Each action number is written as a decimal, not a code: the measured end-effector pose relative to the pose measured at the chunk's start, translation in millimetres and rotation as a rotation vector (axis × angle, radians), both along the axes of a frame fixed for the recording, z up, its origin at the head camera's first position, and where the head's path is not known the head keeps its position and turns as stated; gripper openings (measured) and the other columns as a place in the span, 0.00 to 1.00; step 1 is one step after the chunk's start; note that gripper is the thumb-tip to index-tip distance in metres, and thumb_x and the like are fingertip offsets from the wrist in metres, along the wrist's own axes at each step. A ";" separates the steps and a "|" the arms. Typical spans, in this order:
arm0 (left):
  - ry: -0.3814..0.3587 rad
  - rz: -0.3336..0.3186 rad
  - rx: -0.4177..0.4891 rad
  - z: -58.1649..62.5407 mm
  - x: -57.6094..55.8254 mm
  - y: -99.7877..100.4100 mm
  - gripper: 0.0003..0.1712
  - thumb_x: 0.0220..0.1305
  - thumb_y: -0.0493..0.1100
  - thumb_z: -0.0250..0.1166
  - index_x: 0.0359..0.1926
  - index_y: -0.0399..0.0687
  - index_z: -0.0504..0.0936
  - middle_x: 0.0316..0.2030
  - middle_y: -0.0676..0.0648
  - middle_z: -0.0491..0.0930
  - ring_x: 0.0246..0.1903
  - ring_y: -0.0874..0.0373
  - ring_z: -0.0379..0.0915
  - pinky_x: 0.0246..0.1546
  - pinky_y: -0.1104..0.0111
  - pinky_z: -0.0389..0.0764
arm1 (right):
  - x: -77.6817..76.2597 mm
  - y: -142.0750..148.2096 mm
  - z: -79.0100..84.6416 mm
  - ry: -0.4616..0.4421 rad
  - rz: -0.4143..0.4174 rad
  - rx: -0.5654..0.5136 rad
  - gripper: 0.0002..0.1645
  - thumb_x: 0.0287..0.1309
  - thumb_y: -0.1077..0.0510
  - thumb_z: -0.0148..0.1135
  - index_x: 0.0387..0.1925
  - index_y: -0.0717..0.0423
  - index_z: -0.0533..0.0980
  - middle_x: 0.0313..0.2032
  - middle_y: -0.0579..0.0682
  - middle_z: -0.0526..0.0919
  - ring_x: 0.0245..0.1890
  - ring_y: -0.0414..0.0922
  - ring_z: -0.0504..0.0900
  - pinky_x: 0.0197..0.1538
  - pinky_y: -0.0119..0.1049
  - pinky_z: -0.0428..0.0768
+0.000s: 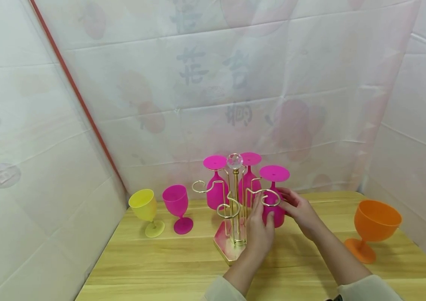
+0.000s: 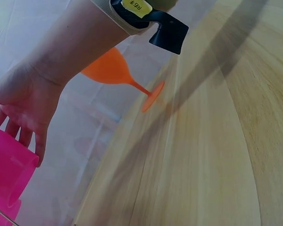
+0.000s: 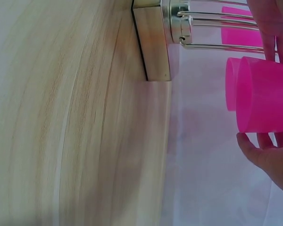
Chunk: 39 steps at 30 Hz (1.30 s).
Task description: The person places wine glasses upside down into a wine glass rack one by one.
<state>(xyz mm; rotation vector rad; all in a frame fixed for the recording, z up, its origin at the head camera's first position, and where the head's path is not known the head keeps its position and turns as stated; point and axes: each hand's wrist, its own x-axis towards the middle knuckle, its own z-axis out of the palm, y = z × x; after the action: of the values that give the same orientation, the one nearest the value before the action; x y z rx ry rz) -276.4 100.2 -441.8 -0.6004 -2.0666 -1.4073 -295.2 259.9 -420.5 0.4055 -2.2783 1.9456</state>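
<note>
Between my two hands a pink goblet (image 1: 274,173) is held upside down, foot upward, by the right side of the gold wire glass rack (image 1: 238,240). My left hand (image 1: 259,236) touches the near left side of its bowl, thumb in front. Around the right side, my right hand (image 1: 303,211) holds the bowl with its fingertips; in the right wrist view the fingers sit below the pink bowl (image 3: 266,96). A wire ring (image 1: 271,205) crosses in front of it; whether the stem lies inside the ring I cannot tell. Two more pink goblets (image 1: 216,192) (image 1: 249,184) hang inverted on the rack's far side.
On the left of the wooden table (image 1: 153,267) stand an upright yellow goblet (image 1: 143,205) and a pink goblet (image 1: 176,200). An orange goblet (image 1: 376,221) is upright at the right. A crystal ball (image 1: 234,161) tops the rack. Printed cloth walls (image 1: 183,96) enclose the table.
</note>
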 end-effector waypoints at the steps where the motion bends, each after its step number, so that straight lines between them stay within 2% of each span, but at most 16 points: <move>1: 0.010 0.005 -0.004 -0.3 -0.1 0.0 0.33 0.66 0.34 0.62 0.71 0.44 0.66 0.71 0.46 0.65 0.70 0.54 0.61 0.65 0.59 0.68 | -0.2 -0.4 0.1 -0.002 -0.002 0.003 0.34 0.69 0.54 0.57 0.70 0.64 0.61 0.54 0.38 0.77 0.52 0.29 0.78 0.51 0.29 0.80; 9: 0.035 0.012 -0.019 -1.5 0.8 0.1 0.33 0.67 0.33 0.61 0.72 0.44 0.64 0.72 0.44 0.63 0.70 0.52 0.60 0.64 0.60 0.69 | -0.7 -3.4 1.1 0.001 -0.021 0.027 0.34 0.69 0.54 0.58 0.70 0.62 0.61 0.62 0.60 0.72 0.52 0.29 0.76 0.51 0.29 0.80; 11: 0.054 0.018 -0.029 -2.4 1.2 0.4 0.34 0.66 0.33 0.62 0.72 0.44 0.65 0.72 0.44 0.63 0.69 0.51 0.61 0.63 0.60 0.70 | -1.0 -3.8 0.8 0.003 -0.023 0.030 0.34 0.69 0.54 0.58 0.70 0.61 0.61 0.63 0.60 0.71 0.52 0.28 0.76 0.51 0.28 0.80; 18: 0.139 0.061 -0.070 -7.0 1.6 0.6 0.36 0.64 0.31 0.63 0.71 0.43 0.65 0.71 0.41 0.63 0.68 0.48 0.65 0.60 0.59 0.74 | -2.5 -3.8 -0.7 0.015 -0.024 0.049 0.34 0.68 0.53 0.59 0.70 0.60 0.62 0.60 0.50 0.74 0.54 0.31 0.75 0.52 0.26 0.78; 26: 0.194 0.075 -0.073 -11.6 6.0 -1.9 0.35 0.63 0.31 0.64 0.71 0.39 0.65 0.72 0.44 0.63 0.68 0.49 0.65 0.58 0.59 0.76 | -4.5 -3.4 -3.5 0.029 -0.030 0.074 0.35 0.68 0.52 0.59 0.71 0.58 0.61 0.64 0.60 0.70 0.54 0.32 0.74 0.53 0.25 0.78; 31: 0.224 0.061 -0.023 -12.5 10.9 -5.7 0.33 0.63 0.30 0.63 0.69 0.39 0.68 0.68 0.44 0.69 0.66 0.52 0.68 0.57 0.60 0.77 | -5.2 -3.6 -4.1 0.028 -0.029 0.077 0.35 0.68 0.52 0.59 0.71 0.59 0.62 0.64 0.62 0.69 0.54 0.32 0.75 0.53 0.25 0.78; 33: 0.240 0.046 0.013 -11.4 12.6 -8.0 0.30 0.63 0.30 0.63 0.67 0.39 0.70 0.65 0.44 0.73 0.64 0.52 0.70 0.57 0.61 0.78 | -4.6 -3.6 -4.0 0.026 -0.034 0.085 0.35 0.68 0.52 0.59 0.71 0.59 0.62 0.64 0.62 0.69 0.55 0.35 0.75 0.53 0.24 0.78; 36: 0.232 0.029 0.064 -9.8 15.3 -12.6 0.26 0.65 0.31 0.63 0.63 0.44 0.75 0.60 0.47 0.78 0.61 0.52 0.74 0.57 0.63 0.78 | -4.1 -3.7 -3.7 0.016 -0.036 0.092 0.35 0.68 0.52 0.58 0.71 0.58 0.61 0.65 0.62 0.69 0.58 0.43 0.74 0.53 0.24 0.77; 39: 0.231 0.047 0.078 -8.6 17.7 -18.6 0.21 0.66 0.34 0.63 0.59 0.49 0.78 0.55 0.51 0.82 0.56 0.55 0.78 0.54 0.66 0.80 | -3.9 -3.9 -3.5 0.010 -0.038 0.092 0.34 0.68 0.53 0.58 0.71 0.58 0.61 0.65 0.62 0.68 0.61 0.50 0.72 0.53 0.24 0.78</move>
<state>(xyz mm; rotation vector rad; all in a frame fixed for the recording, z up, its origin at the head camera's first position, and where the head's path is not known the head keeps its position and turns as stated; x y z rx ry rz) -258.8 81.7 -450.4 -0.6454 -1.8251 -1.3200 -299.1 256.0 -424.0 0.3775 -2.3584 1.8226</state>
